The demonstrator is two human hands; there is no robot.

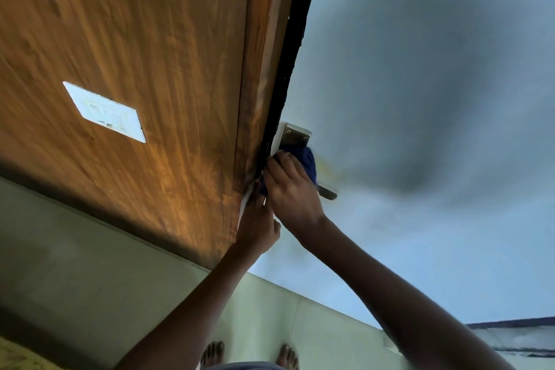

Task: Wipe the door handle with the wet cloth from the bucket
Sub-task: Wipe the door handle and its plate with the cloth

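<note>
While the head camera looks steeply down along a wall, a brown wood-grain panel (pixel 144 48) fills the left of the scene, and a white switch plate (pixel 103 111) sits flat on it, well to the left of the hands. Right of the panel runs its darker wooden edge strip (pixel 258 69), then a black gap (pixel 295 39) between that strip and the pale blue-grey door (pixel 435 69), which takes up the right side and carries broad dark smudges. At the door's left edge, the left hand (pixel 258 228) reaches up from the near side, its fingers curled around that edge just below the handle; the fingertips are hidden behind it. Just to the right, touching or overlapping it, the right hand (pixel 292 186) lies over a dark blue cloth (pixel 310 164), fingers closed down on the bunched fabric and pressing it against the metal door handle (pixel 329 192). A steel backplate (pixel 295 137) with two screws shows above the cloth, and the end of the lever sticks out below and to the right of the hand. On the near side, two bare feet (pixel 249 354) stand on a pale greenish floor (pixel 90 264). No bucket is in view.
</note>
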